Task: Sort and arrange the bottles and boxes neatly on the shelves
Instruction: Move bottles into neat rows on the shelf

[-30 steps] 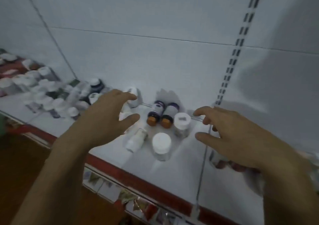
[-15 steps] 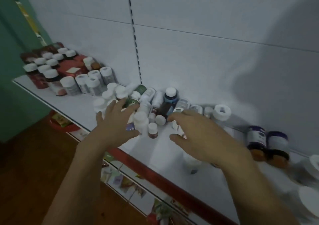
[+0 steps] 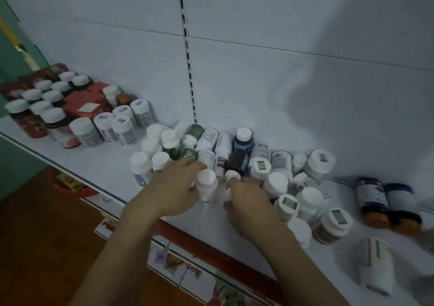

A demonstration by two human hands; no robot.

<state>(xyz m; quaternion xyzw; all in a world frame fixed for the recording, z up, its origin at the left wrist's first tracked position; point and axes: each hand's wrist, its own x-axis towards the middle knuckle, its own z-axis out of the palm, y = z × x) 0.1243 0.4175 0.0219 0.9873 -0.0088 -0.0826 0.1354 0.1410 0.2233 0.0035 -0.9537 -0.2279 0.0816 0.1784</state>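
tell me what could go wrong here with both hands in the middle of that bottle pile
1. The left hand grips a white-capped bottle pressed against a crowded cluster where some, like the dark brown bottle, lie tipped; pulling it out may topple or roll neighbours.
2. The arm behind the right hand passes close beside the front bottle near the red shelf edge; a sideways sweep could knock it to the floor.
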